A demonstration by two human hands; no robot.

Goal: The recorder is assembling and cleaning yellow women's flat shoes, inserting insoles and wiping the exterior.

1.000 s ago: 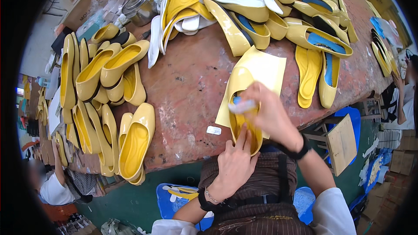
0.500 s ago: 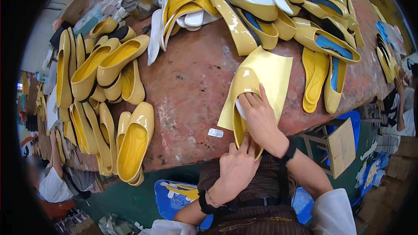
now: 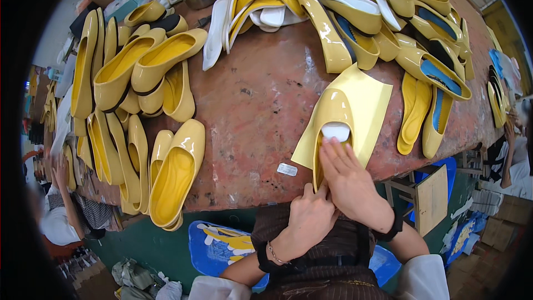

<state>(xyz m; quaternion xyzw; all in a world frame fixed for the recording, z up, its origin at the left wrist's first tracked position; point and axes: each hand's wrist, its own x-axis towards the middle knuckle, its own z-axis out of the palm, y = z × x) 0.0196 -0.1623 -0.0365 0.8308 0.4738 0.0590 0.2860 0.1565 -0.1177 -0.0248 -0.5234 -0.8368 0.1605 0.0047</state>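
Observation:
A glossy yellow flat shoe (image 3: 333, 105) lies toe away from me on a pale yellow sheet (image 3: 369, 105) near the table's front edge. My left hand (image 3: 311, 215) is closed around its heel end, with the fingertips partly hidden. Inside the shoe opening, my right hand (image 3: 351, 188) lies with its fingers stretched out and pressed down on the insole. Just ahead of those fingertips a white pad (image 3: 336, 130) shows, reaching under the toe part. The back of the insole is covered by both hands.
Finished-looking yellow shoes (image 3: 177, 175) are piled at the left. Shoes with blue inside (image 3: 438, 75) crowd the far right, beside yellow insoles (image 3: 413, 112). White and yellow insoles (image 3: 261, 0) are heaped at the back. A small label (image 3: 287, 169) lies near the sheet. Blue bins and a stool stand below.
My right hand has drawn back from the toe toward the heel and flattened, uncovering the white pad. The left hand stays at the heel. The whole view has shifted slightly.

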